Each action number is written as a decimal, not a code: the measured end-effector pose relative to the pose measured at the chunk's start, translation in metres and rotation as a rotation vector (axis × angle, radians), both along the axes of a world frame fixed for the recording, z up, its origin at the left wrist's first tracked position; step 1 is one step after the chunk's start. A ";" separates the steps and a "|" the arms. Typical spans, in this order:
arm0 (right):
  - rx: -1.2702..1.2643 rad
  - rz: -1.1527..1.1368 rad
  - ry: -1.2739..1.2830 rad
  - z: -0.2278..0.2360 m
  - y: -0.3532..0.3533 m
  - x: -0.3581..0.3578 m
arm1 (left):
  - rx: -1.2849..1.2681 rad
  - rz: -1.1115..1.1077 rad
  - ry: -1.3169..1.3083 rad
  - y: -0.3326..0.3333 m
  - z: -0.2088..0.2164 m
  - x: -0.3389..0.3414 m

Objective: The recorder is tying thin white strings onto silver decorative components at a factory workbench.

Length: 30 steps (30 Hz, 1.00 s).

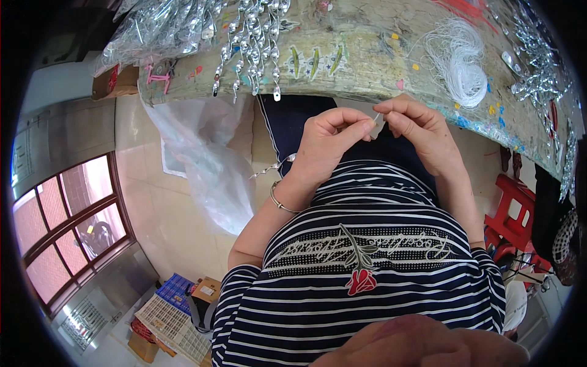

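My left hand [330,144] and my right hand [422,125] meet just off the table's near edge, above my lap. Both are closed in a pinch, and a short piece of white string [377,117] shows between the fingertips. The string's ends are hidden by the fingers. A twisted silver strip [275,166] sticks out to the left from beneath my left hand; whether the palm grips it is hidden. On the table to the right lies a loose hank of white string [468,73].
Several twisted silver strips [257,43] hang over the worn tabletop [367,73], beside clear-wrapped silver pieces [162,37]. More silver strands [541,73] lie at the far right. A white plastic sheet [208,159] hangs at left; a red stool [510,205] stands at right.
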State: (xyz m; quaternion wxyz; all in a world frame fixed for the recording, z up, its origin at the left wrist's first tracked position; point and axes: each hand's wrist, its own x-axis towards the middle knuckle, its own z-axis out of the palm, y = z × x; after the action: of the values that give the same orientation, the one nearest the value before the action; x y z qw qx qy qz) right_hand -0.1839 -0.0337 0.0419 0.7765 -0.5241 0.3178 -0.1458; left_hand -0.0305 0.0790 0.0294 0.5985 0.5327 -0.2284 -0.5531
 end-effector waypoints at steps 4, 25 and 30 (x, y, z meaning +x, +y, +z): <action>-0.106 0.022 -0.017 0.000 0.003 0.002 | -0.021 -0.018 -0.012 0.001 -0.004 -0.001; -0.648 0.103 0.081 0.009 0.001 0.004 | 0.013 -0.077 -0.056 0.001 -0.002 0.001; -0.887 0.098 0.117 0.009 0.000 -0.004 | 0.050 -0.120 -0.093 0.005 -0.006 0.003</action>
State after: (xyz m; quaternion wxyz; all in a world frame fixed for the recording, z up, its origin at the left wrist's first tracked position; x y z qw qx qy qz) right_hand -0.1880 -0.0337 0.0512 0.4637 -0.8281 0.2425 -0.2011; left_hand -0.0274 0.0836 0.0232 0.5394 0.5580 -0.2736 -0.5681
